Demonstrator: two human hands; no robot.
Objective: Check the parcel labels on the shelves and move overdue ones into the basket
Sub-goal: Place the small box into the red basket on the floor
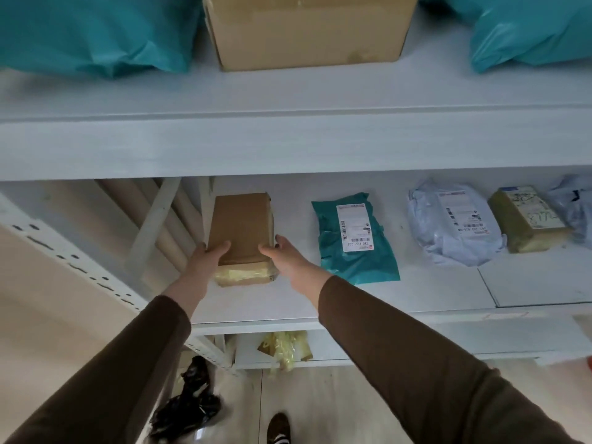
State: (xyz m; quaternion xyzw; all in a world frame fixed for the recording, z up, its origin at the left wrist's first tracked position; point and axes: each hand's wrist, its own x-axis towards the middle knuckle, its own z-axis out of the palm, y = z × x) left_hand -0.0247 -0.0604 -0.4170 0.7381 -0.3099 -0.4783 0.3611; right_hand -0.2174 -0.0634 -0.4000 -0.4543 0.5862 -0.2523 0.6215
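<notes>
A small brown cardboard parcel [242,225] with yellowish tape at its near end lies on the middle white shelf [416,293]; no label shows on its top. My left hand [208,257] grips its left near edge and my right hand [285,254] holds its right near edge. To its right lie a teal mailer bag [355,261] with a white barcode label, a pale grey poly bag [455,225] with a label, and an olive taped box [528,219] with handwriting. No basket is in view.
The upper shelf [288,139] carries a big cardboard box [307,30] between two teal bags [93,33]. Cardboard tubes [150,213] lean at the left behind a perforated shelf post. A yellow-taped packet [285,347] sits on the lower shelf; black plastic [189,402] lies on the floor.
</notes>
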